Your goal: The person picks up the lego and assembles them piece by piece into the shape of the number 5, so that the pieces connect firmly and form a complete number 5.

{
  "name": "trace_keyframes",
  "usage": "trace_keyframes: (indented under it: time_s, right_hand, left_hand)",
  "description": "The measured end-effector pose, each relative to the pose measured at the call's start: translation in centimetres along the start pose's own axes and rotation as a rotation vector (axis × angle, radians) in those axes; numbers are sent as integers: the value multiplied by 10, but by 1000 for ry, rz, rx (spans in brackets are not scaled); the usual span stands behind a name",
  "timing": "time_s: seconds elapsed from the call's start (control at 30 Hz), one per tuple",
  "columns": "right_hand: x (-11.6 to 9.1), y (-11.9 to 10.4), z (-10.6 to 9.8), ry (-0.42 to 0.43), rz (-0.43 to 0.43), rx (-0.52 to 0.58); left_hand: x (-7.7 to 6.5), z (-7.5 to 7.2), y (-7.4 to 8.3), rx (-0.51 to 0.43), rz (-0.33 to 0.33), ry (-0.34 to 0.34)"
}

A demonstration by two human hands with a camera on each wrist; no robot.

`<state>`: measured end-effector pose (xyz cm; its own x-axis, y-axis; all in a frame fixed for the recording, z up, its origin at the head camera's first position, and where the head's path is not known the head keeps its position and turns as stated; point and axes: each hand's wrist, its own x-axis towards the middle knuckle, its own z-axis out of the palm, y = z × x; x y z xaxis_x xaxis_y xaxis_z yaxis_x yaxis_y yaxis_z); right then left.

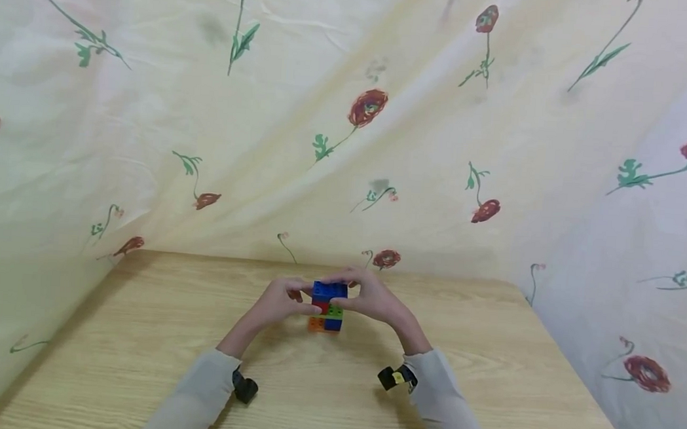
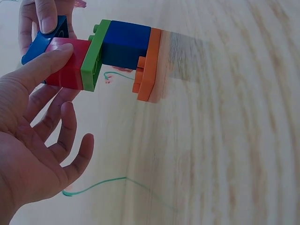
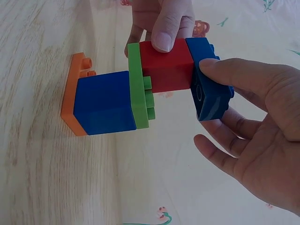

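Observation:
A stack of toy building bricks stands upright on the table. At its bottom is a thin orange brick (image 3: pixel 69 105), with a blue brick (image 3: pixel 103 103) over one side of it. A flat green brick (image 3: pixel 137 89) lies across that, its studs partly bare. On the other side of the green one sits a red brick (image 3: pixel 166 68), which my left hand (image 1: pixel 279 300) pinches between thumb and fingers. Topmost is another blue brick (image 1: pixel 328 290), overhanging the red one. My right hand (image 1: pixel 376 300) grips this upper blue brick, thumb on its near face and fingers behind.
The light wooden table (image 1: pixel 320 397) reaches back to a hanging cloth (image 1: pixel 265 137) printed with red flowers, which also surrounds both sides. Dark wrist-worn devices sit below the left hand (image 1: pixel 244 387) and the right hand (image 1: pixel 395 377).

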<state>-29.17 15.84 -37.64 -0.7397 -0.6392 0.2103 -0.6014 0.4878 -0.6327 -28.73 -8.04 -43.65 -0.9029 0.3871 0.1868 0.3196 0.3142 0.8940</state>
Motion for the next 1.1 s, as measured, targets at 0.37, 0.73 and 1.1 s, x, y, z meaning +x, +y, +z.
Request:
trace_keyframes:
  time_s: [0.37,0.73,1.1]
  right_hand:
    - [2,3,0,8,-12,52]
    - [-4,18,-4,-53,58,163]
    - [-13,31,-14,-83,121,225]
  left_hand:
    - [-3,-4,6,22,-36,16]
    - [-3,3,2,24,-36,19]
    - [1,1,6,13,-70,19]
